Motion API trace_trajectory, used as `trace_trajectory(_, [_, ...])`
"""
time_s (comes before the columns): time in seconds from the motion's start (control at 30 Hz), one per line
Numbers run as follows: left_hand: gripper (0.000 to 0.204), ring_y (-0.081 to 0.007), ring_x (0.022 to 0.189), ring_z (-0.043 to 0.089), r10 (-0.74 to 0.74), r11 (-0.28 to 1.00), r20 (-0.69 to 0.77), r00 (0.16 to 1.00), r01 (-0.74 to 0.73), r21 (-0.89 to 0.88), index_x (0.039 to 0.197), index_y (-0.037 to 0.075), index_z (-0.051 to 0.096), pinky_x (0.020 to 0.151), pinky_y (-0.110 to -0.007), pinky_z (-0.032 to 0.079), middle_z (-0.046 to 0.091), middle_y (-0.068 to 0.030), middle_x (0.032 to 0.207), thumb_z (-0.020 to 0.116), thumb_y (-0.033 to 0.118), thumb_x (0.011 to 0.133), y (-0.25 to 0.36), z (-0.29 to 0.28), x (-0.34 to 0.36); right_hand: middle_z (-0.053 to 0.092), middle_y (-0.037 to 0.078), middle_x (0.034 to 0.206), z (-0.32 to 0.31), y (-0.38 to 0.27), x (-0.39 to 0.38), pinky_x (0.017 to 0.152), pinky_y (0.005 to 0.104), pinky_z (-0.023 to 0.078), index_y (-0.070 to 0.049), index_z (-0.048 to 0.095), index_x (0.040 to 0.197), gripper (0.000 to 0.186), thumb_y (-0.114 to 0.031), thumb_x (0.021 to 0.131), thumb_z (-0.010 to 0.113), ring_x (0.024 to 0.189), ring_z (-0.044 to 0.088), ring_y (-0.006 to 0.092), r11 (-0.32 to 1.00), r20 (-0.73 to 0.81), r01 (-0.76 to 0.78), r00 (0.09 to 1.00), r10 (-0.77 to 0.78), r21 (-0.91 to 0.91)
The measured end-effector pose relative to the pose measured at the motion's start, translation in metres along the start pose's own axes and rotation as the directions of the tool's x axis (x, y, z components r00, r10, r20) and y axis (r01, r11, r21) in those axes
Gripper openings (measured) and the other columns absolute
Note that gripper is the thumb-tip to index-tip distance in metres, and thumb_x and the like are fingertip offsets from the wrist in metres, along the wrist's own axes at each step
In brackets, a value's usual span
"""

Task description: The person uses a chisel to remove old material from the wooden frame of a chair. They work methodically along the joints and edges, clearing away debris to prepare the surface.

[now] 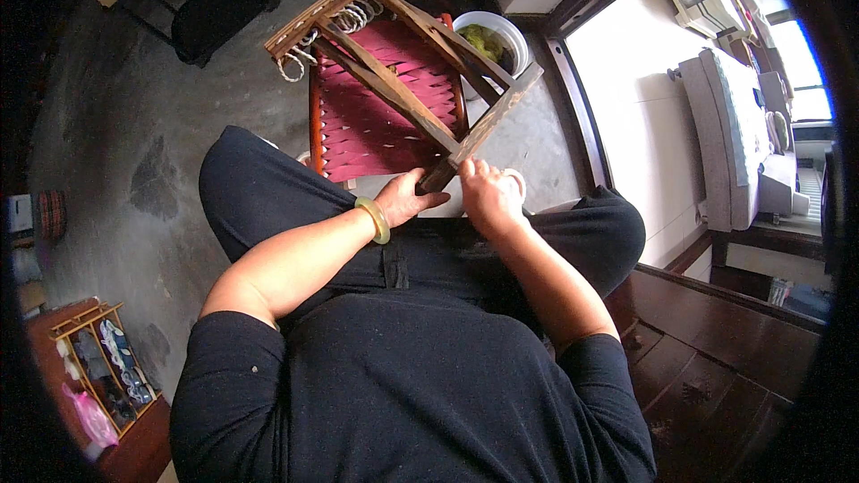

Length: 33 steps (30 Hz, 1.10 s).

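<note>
A wooden folding stool frame (389, 89) with crossed legs leans away from me, tilted. White cord (358, 13) hangs in loops from its far rail. My left hand (403, 199), with a pale green bangle (373, 220) on its wrist, is closed round the dark near end of the frame, thumb on one side and fingers on the other. My right hand (490, 201) grips the near rail (499, 114) by its lower end, fingers over the wood. Beside that hand shows part of a pale ring-shaped thing (515, 182); I cannot make out what it is.
Beneath the frame stands a low seat with magenta woven straps (385, 139). A white bucket (506, 31) holding something yellow-green is beyond it. A black chair (224, 9) stands far left, a wooden rack (107, 367) at lower left. A doorway edge (582, 107) rises at right.
</note>
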<state>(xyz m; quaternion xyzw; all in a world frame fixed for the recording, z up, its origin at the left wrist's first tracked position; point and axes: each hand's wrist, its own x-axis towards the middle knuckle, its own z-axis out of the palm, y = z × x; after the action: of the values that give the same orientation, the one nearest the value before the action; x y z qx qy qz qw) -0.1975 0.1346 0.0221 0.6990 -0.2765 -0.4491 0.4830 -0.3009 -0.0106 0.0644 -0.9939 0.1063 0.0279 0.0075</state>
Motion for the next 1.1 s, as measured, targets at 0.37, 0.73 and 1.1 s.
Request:
trace_trajectory(0.37, [0.051, -0.0122, 0.066, 0.054, -0.143, 0.99, 0.067, 0.987, 0.143, -0.003, 0.108, 0.001, 0.057, 0.056, -0.026, 0.046, 0.06, -0.0048, 0.083, 0.076, 0.035, 0.074, -0.005, -0.007, 0.007, 0.059, 0.012, 0.087, -0.008, 0.013, 0.01, 0.059, 0.0394, 0.053, -0.005, 0.048, 0.096, 0.016, -0.014, 0.083, 0.051, 0.077, 0.064, 0.0265, 0.997, -0.027, 0.074, 0.997, -0.073, 0.038])
trace_trajectory(0.73, [0.052, -0.0134, 0.064, 0.054, -0.041, 0.999, 0.043, 0.998, 0.042, -0.025, 0.106, -0.003, 0.056, 0.057, -0.028, 0.047, 0.06, -0.0067, 0.08, 0.075, 0.033, 0.074, 0.003, -0.009, 0.006, 0.061, 0.017, 0.089, -0.004, 0.016, 0.028, 0.064, 0.0431, 0.053, -0.004, 0.048, 0.097, 0.015, -0.014, 0.086, 0.048, 0.081, 0.064, 0.0321, 0.996, 0.061, -0.027, 0.998, 0.021, 0.084])
trace_trajectory(1.1, [0.053, -0.0147, 0.083, 0.056, 0.049, 0.997, 0.036, 0.998, -0.051, 0.055, 0.106, -0.005, 0.057, 0.077, -0.031, 0.047, 0.063, -0.0096, 0.094, 0.077, 0.03, 0.072, -0.013, -0.009, 0.014, 0.061, 0.011, 0.084, -0.007, 0.012, 0.021, 0.06, 0.039, 0.053, -0.007, 0.05, 0.097, 0.016, -0.012, 0.082, 0.051, 0.076, 0.065, 0.0273, 0.999, 0.086, 0.052, 0.995, -0.05, -0.011])
